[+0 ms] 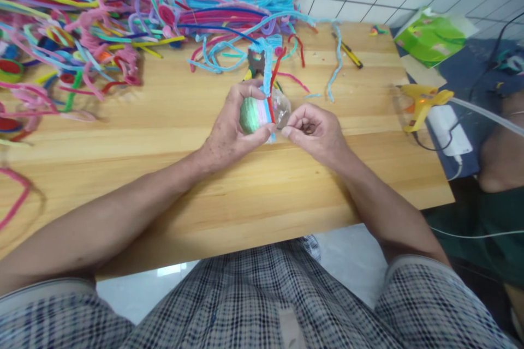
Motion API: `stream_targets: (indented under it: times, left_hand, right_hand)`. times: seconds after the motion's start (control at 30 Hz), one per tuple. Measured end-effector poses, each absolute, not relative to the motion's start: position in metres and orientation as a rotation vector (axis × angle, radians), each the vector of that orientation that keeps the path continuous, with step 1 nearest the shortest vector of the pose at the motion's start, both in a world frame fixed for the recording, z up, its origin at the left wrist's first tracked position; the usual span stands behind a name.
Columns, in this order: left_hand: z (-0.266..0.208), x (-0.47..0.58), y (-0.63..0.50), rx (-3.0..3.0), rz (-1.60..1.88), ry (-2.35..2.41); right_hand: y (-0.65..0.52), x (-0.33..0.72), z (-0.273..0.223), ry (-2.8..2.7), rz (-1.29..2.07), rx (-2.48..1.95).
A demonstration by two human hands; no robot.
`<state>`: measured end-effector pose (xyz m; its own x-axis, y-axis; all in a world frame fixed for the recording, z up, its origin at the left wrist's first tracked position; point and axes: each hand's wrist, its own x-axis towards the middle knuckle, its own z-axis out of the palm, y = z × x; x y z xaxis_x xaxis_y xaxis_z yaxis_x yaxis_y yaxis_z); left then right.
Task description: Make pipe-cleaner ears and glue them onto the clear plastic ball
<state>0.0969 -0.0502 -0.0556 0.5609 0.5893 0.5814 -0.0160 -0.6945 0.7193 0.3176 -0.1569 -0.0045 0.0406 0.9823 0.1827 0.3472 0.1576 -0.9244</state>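
Note:
My left hand is wrapped round a clear plastic bottle wound with pipe cleaners in green, pink, light blue and red bands. The unwound clear end faces right. From the wrapped part a red pipe cleaner and a light blue one stick up, away from me. My right hand is closed in a pinch beside the clear end; anything between its fingertips is too small to make out. Just behind the bottle lie pliers with dark jaws, partly hidden.
Many coloured pipe cleaners are heaped along the back and left. A yellow utility knife and a loose blue pipe cleaner lie behind my right hand. At the right edge are a yellow glue gun, a white power strip and another person's arm.

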Motion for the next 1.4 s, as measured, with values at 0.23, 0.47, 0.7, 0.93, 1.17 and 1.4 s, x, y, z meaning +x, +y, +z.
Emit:
stream_targets:
  times: [0.23, 0.47, 0.7, 0.93, 1.17, 1.4]
  left_hand:
    - [-0.057, 0.095, -0.049, 2.106, 1.117, 0.456]
    - [-0.058, 0.096, -0.050, 2.091, 1.115, 0.448]
    - [-0.057, 0.099, -0.049, 2.046, 1.128, 0.474]
    - [-0.059, 0.101, -0.048, 1.976, 1.168, 0.416]
    - [-0.064, 0.102, -0.045, 1.975, 1.189, 0.431]
    - [-0.064, 0.102, -0.044, 2.008, 1.203, 0.398]
  right_hand:
    - [-0.158, 0.318, -0.003, -1.500, 0.817, -1.355]
    - [-0.158, 0.318, -0.005, -1.505, 0.812, -1.353]
    - [-0.158, 0.318, -0.005, -1.492, 0.822, -1.357]
    - [-0.156, 0.318, -0.006, -1.513, 0.800, -1.304]
    - [-0.162, 0.317, 0.000, -1.520, 0.779, -1.290]
    - [-0.137, 0.355, -0.019, -1.288, 0.570, -1.507]
